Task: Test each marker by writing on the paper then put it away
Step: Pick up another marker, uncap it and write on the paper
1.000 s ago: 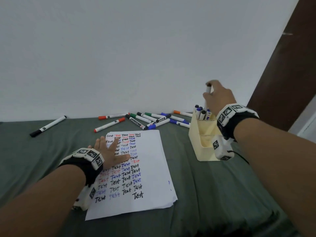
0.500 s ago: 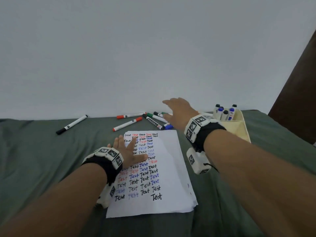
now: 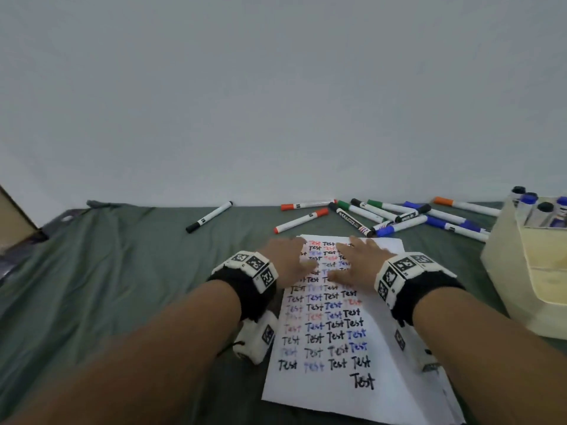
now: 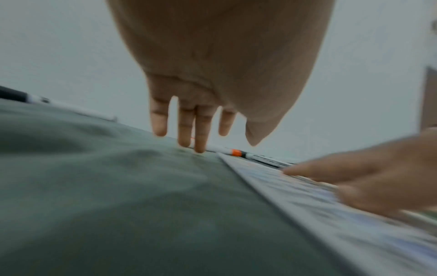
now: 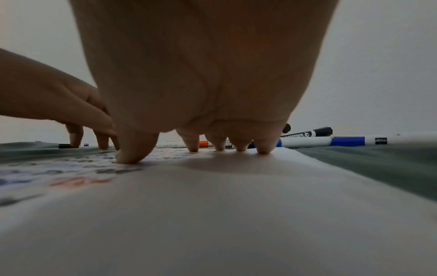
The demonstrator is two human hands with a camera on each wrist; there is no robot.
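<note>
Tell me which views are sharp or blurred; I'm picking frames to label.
Head view: mostly sharp, the writing on the paper reads clearly, edges bend from the wide lens. Left wrist view: smeared throughout, cloth and right hand soft. Right wrist view: right-hand fingertips and markers fairly crisp, near paper blurred, a soft shadow under the palm.

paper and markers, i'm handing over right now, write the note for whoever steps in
Left hand: open, holds nothing, at the paper's left edge.
Right hand: open, fingertips on the paper.
Done: rows of "Test" written; several markers stand in the cream holder.
Left: loose markers beyond the paper, plus a lone black-capped marker far left; test and stow each.
</note>
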